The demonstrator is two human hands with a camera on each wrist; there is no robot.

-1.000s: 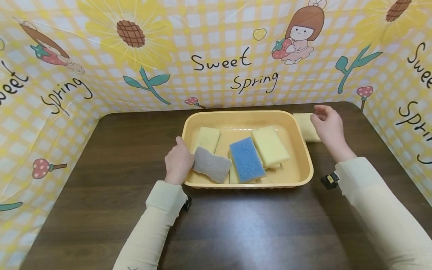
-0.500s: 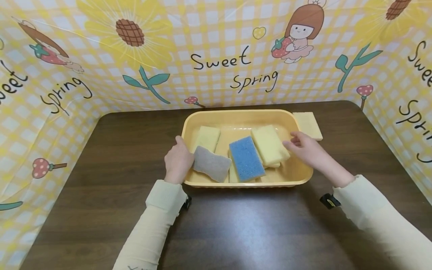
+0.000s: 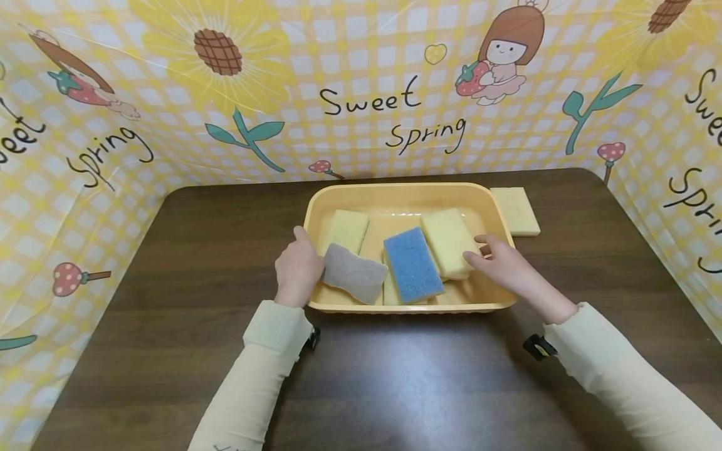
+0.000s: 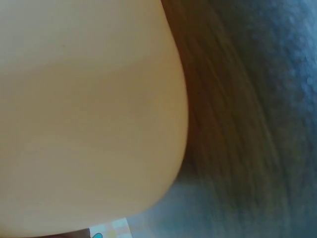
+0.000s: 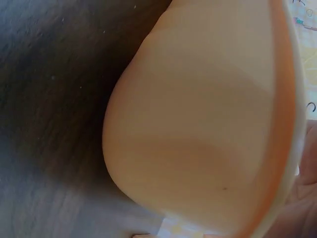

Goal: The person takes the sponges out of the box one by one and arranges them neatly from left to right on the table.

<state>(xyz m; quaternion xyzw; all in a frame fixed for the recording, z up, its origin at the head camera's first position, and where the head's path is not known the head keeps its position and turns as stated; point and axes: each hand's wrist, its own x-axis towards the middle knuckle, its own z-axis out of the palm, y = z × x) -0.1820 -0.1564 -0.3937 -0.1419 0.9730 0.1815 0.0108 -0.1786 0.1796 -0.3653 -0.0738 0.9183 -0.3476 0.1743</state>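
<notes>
A pale orange plastic basin [image 3: 395, 194] stands on the dark wooden table; its outer wall fills much of both wrist views. My left hand [image 3: 298, 268] grips its left rim in the head view, fingers hidden. Beside that hand, a grey wavy sponge [image 3: 355, 275] lies inside, partly over a yellow sponge [image 3: 347, 227]. A blue sponge [image 3: 413, 266] rests near the middle. Over the right rim reaches my right hand [image 3: 502, 263], thumb and fingers spread loosely at the right edge of another yellow sponge [image 3: 448, 241], which overlaps more yellow sponge beneath.
Outside the basin, a yellow sponge [image 3: 516, 212] lies flat against its back right corner. A yellow checked cloth [image 3: 361, 62] hangs around the back and sides of the table [image 3: 395, 376].
My right hand has come from above the outside sponge, forward and left over the rim, to the yellow sponge in the basin. The left hand stays at the left rim.
</notes>
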